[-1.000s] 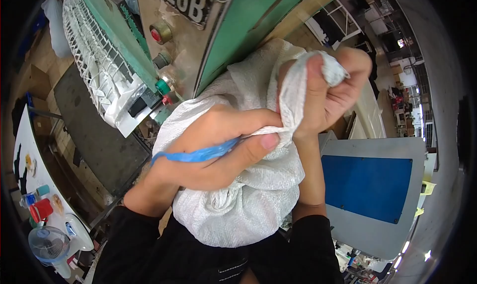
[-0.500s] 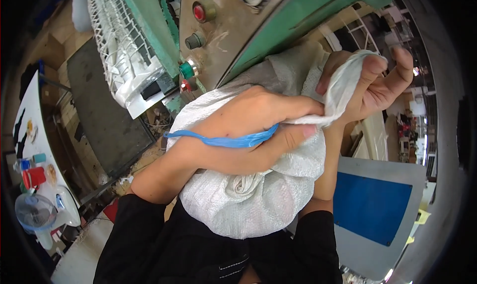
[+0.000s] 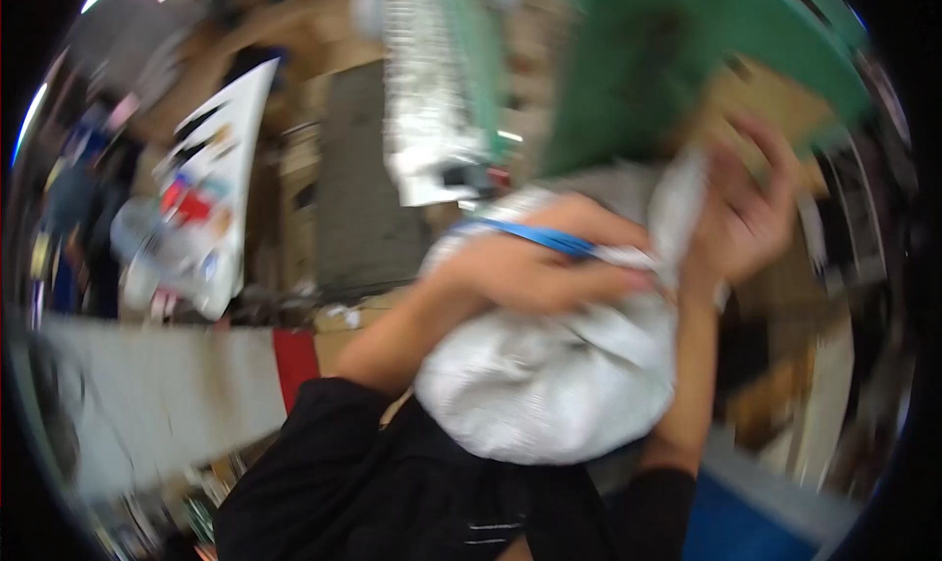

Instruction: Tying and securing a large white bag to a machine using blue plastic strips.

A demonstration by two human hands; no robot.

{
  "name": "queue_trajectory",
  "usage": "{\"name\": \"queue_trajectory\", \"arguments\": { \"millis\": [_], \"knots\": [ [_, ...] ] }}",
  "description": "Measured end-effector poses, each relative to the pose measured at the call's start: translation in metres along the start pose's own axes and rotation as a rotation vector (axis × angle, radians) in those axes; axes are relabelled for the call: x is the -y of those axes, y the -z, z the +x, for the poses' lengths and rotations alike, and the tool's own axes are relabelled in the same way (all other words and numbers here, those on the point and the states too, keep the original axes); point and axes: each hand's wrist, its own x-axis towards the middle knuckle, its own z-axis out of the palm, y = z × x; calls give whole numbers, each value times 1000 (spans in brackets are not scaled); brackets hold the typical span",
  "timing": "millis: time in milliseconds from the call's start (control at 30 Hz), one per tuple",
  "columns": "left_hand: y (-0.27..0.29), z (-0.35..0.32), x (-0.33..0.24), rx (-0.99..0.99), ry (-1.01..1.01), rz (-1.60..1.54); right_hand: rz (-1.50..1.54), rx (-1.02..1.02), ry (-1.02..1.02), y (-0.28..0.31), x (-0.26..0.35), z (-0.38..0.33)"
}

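Observation:
A bulging white woven sack (image 3: 549,389) sits against my front, its mouth bunched above it. My left hand (image 3: 540,267) is closed on the twisted white neck of the sack, thumb and forefinger pinching it. A blue plastic strip (image 3: 545,235) runs across the back of that hand toward the pinch. From there a white band of sack cloth (image 3: 677,208) rises to my right hand (image 3: 746,208), which appears to hold it beside the thumb, the other fingers raised and apart. Motion blurs the right fingers. What the sack contains is hidden.
A green machine (image 3: 628,80) stands ahead, beside a white mesh-like rack (image 3: 422,90). To the left are a white table (image 3: 245,149) with a red item and a fan-like object, and a dark flat panel (image 3: 368,168). A blue-and-grey surface (image 3: 746,512) lies low on the right.
The view has swung, so surroundings shift rightward and blur. Both hands still hold the sack at its neck; the white band now stands more upright beside my right hand.

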Motion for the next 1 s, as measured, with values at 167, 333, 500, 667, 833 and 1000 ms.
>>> {"name": "queue_trajectory", "arguments": {
  "millis": [167, 333, 500, 667, 833, 1000],
  "knots": [
    [-9, -9, 3, -142, -143, 218, 206, 427, -192, 59, -12, -6],
    [-14, -21, -1, -361, -179, 168, 42, 829, -360, 72, -5, -9],
    [-18, -22, 11, -475, -151, 110, -149, 800, -122, 61, 11, -10],
    [-20, -19, 16, -582, -185, 95, -92, 753, -242, 62, 12, -15],
    [-18, -24, 9, -605, -199, 86, -170, 617, -269, 65, 24, -17],
    [1, -63, -16, -412, -99, 824, 159, 392, -511, 101, -38, -30]
  ]
}}
